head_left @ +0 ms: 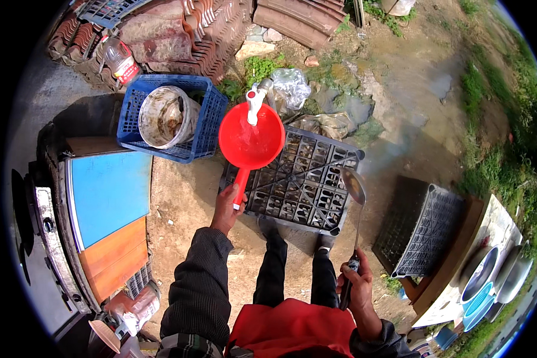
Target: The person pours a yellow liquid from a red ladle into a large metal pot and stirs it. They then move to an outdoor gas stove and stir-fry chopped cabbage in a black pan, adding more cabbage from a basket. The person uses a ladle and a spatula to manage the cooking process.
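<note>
My left hand (pixel 225 207) is closed round the handle of a red plastic water dipper (pixel 244 146). The dipper's bowl sits under a white tap (pixel 255 106) with a red mark on top, and some clear water seems to be in it. In my right hand (pixel 358 281) I grip the black handle of a metal ladle (pixel 354 186). Its bowl points away from me, over the right edge of a black plastic crate (pixel 298 179). That crate lies flat in front of my feet, beneath the tap.
Left of the tap, a blue crate (pixel 206 128) holds a dirty white bucket (pixel 191 113). A plastic bottle (pixel 120 59) lies by stacked roof tiles (pixel 155 36). A blue and orange board (pixel 110 197) is at left. At right stand another crate (pixel 429 232) and a table with basins (pixel 480 271).
</note>
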